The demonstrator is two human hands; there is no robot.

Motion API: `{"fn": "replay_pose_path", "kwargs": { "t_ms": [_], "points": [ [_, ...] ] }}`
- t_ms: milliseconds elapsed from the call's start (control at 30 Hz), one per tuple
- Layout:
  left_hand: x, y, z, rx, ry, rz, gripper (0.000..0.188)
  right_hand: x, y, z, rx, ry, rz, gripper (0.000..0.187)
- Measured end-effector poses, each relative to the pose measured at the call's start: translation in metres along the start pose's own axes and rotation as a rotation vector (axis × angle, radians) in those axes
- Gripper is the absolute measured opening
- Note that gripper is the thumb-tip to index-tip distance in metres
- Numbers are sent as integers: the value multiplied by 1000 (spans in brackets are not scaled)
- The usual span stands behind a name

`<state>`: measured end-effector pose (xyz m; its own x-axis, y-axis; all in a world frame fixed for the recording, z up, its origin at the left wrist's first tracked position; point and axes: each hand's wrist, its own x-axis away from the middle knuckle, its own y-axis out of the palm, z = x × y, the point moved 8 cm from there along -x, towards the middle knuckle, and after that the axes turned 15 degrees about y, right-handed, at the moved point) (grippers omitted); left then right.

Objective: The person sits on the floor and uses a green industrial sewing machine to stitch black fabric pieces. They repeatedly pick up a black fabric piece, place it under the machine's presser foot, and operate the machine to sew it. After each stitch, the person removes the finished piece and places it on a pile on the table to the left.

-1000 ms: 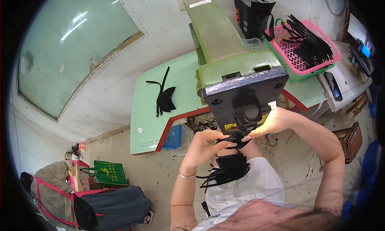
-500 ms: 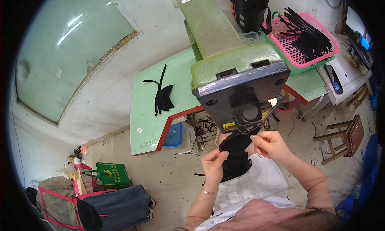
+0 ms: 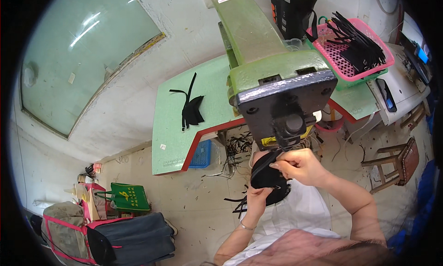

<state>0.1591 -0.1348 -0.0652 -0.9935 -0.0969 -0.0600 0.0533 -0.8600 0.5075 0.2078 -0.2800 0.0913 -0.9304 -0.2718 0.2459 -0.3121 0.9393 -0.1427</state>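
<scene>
Below the head of a green sewing machine [image 3: 280, 67], both my hands work on a black fabric piece [image 3: 262, 173] with dark straps. My left hand [image 3: 257, 199] is closed on its lower edge, thumb on top. My right hand [image 3: 302, 167] pinches its right side, close under the machine head. Strap ends stick out to the left of my left wrist, and more black fabric hangs over my white-clothed lap. The machine head hides where the piece meets the needle area.
A similar black piece with straps [image 3: 193, 111] lies on the green tabletop [image 3: 168, 141]. Back right, a pink basket [image 3: 344, 72] holds black straps beside a black bag [image 3: 293, 17] and a phone [image 3: 386, 95]. A wooden stool [image 3: 397, 162] stands right; a padded chair [image 3: 134, 238] stands lower left.
My right hand has moved left and down onto the fabric piece. The left hand has dropped slightly, and the piece is turned and bunched differently. The whole view has shifted a little.
</scene>
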Motion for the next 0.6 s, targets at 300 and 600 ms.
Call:
{"fn": "replay_pose_path", "kwargs": {
  "t_ms": [300, 600],
  "points": [
    [-241, -78, 179, -279, 554, 145, 25, -2, 1, 83, -16, 165, 17, 23],
    [-183, -35, 145, -1512, 991, 260, 50, 38, -7, 158, -106, 428, 62, 22]
  ]
}}
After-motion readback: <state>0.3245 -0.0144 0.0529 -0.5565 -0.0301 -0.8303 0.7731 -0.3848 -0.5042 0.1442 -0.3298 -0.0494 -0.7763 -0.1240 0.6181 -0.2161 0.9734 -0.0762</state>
